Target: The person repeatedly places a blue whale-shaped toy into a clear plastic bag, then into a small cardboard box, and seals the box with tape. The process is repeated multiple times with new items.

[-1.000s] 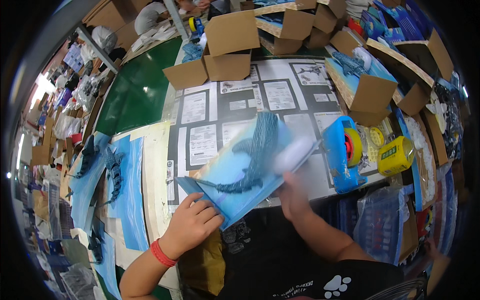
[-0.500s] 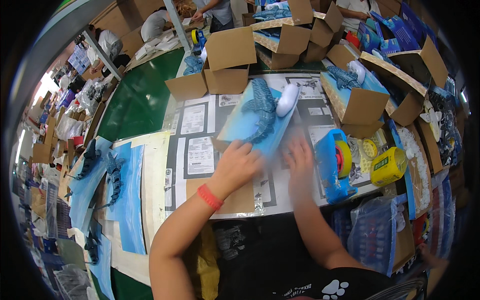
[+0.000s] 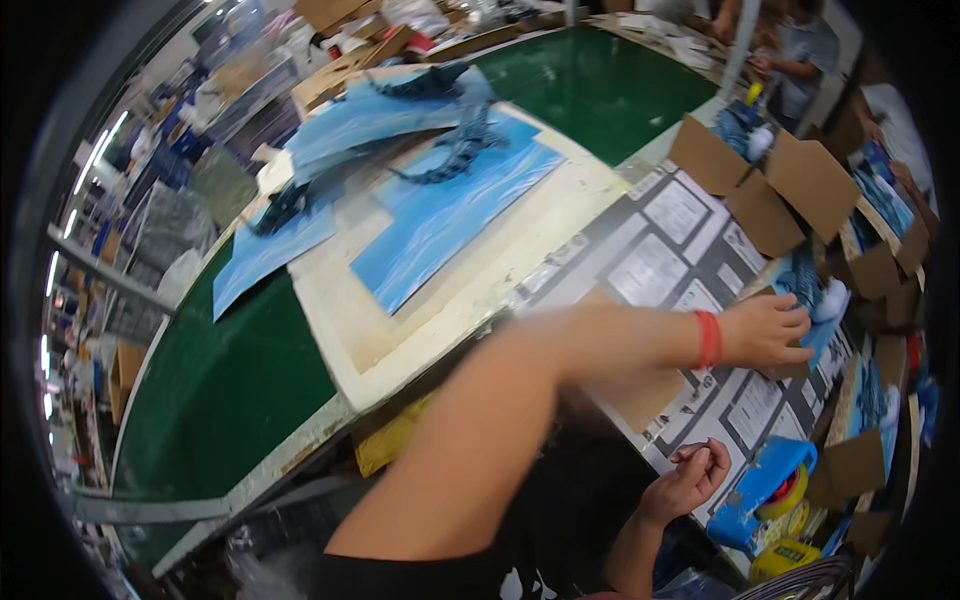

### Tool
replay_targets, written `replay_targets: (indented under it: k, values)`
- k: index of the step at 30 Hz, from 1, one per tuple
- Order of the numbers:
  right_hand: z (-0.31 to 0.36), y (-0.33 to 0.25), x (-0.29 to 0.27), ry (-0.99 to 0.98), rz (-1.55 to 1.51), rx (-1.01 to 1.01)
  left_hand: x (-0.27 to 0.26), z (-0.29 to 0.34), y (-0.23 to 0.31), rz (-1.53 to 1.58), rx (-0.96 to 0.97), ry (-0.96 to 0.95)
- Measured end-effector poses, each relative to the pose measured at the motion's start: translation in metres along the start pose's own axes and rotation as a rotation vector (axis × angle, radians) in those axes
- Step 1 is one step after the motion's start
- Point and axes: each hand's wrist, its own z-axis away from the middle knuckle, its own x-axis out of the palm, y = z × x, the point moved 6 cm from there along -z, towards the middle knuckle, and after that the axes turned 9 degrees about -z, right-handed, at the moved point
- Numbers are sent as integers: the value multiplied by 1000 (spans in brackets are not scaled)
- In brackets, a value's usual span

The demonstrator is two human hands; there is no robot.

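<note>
Reaching left hand to near end of blue card, toward far edge of tabletop; not managing to tell hold. Seeing mottled teal toy shark, white bundle alongside. Half-curling right hand, grip loosely parted.

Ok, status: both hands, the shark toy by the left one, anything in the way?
Left hand at blue insert, contact unclear. Right hand loosely curled, looks empty. Shark toy on insert, partly behind left hand. Blue tape dispenser beside right hand.
</note>
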Motion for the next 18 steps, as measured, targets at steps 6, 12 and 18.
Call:
replay_targets:
  k: [6,12,18]
  values:
    - [13,29,39,-280,57,206,-218,154,-203,-411,-384,-473]
    - [8,53,49,-256,159,392,-439,334,-346,-1340,-832,-1276]
    - [-50,-36,181,-799,300,-225,-488,393,-377,-1500,-348,-988]
